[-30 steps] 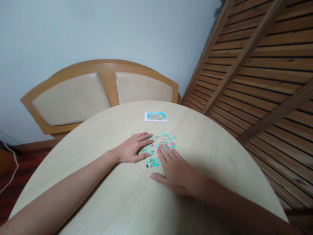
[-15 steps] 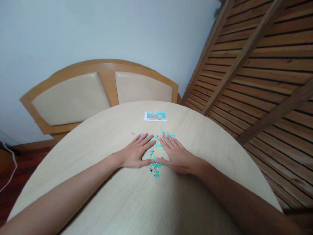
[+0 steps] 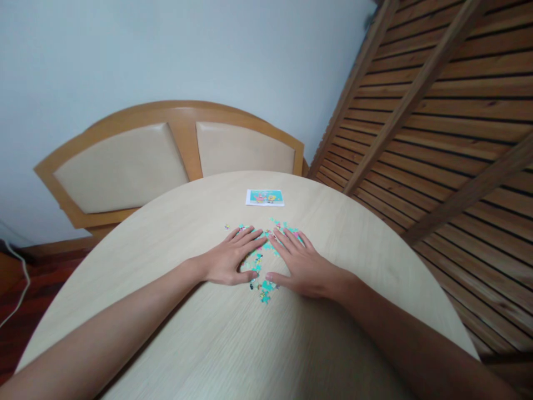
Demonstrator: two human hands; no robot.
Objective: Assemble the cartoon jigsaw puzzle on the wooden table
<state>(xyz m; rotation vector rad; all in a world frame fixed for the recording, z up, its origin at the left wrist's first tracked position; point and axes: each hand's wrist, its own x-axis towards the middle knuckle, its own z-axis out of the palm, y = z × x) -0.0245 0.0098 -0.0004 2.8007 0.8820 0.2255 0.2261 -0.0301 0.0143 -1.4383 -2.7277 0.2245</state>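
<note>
Small turquoise jigsaw puzzle pieces (image 3: 266,285) with bits of yellow, pink and white lie scattered in the middle of the table. My left hand (image 3: 233,258) rests palm down at their left side, fingers stretched out and thumb toward the right. On the right side my right hand (image 3: 302,264) lies flat in the same way, its fingers spread over several pieces. The two thumbs are a little apart, with pieces between and below them. Some pieces are hidden under both palms. One stray puzzle piece (image 3: 227,226) sits off to the left, beyond my left fingertips.
A small picture card (image 3: 265,198) with a pink and a yellow cartoon figure lies past the pieces on the round wooden table (image 3: 175,339). Behind it stands a padded bench (image 3: 182,111) against the wall. A slatted wooden partition (image 3: 449,133) rises at the right.
My thumbs have moved apart, the left one shifting slightly left and the right one slightly right. Some pieces near the thumbs have shifted a little. The card has stayed put.
</note>
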